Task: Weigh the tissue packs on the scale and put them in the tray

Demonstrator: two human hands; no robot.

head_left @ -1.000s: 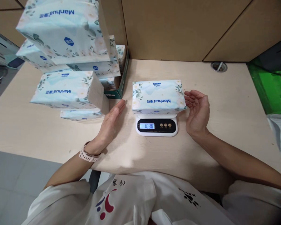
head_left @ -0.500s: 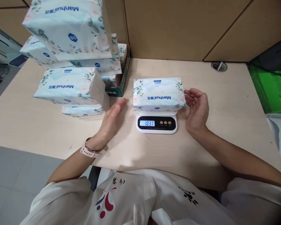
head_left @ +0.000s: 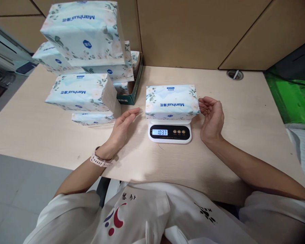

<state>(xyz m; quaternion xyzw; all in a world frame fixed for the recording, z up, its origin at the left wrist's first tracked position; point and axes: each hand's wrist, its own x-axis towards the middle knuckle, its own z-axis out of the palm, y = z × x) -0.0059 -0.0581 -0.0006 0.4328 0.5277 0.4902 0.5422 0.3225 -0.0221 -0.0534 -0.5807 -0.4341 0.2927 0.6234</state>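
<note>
A pale blue floral tissue pack (head_left: 171, 101) lies on a small white kitchen scale (head_left: 170, 131) whose lit display reads 103.7. My left hand (head_left: 122, 127) rests on its edge on the table just left of the pack, fingers stretched out and apart from it. A pink watch is on that wrist. My right hand (head_left: 212, 117) rests at the pack's right end, palm turned toward it, fingers loosely curled and empty, fingertips close to or just touching the wrapper.
Several more tissue packs (head_left: 82, 93) are stacked at the back left, some in a dark green cardboard box (head_left: 132, 93). The light wood table (head_left: 244, 115) meets tan cabinet panels behind. A round cable grommet (head_left: 234, 74) sits at back right, green material (head_left: 292, 98) beyond the right edge.
Both hands stay beside the pack, barely moved. The scale reading went from 103.8 to 103.7. The camera view shifted slightly.
</note>
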